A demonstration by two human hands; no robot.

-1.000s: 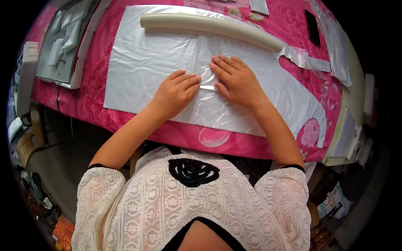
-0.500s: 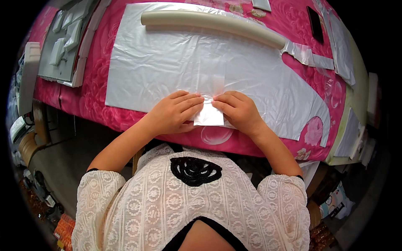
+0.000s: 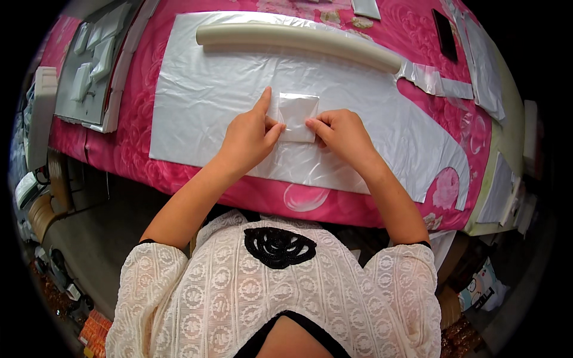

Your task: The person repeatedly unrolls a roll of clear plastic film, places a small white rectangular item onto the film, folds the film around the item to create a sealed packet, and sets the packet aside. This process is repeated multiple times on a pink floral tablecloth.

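A small white rectangular packet (image 3: 298, 113), partly covered by clear, shiny film with slanting folds near its top, is between my hands over a silvery white plastic sheet (image 3: 209, 95). At its left edge, the thumb of my left hand (image 3: 250, 134) presses on it. That hand's index finger points away from me, and its other fingers are largely hidden. My right hand (image 3: 343, 134) pinches the packet's right edge between thumb and fingers, the fingertips partly out of sight.
A long cream roll (image 3: 298, 42) lies across the far side of the sheet, a crumpled film strip (image 3: 424, 76) at its right end. A dark phone (image 3: 444, 36) rests at the far right. White wrapped packets (image 3: 102, 58) sit on a tray at left. Pink floral cloth (image 3: 131, 119) covers the table.
Both hands and the packet have moved away from me, farther onto the sheet. My left index finger is now stretched out, and more of the packet shows.
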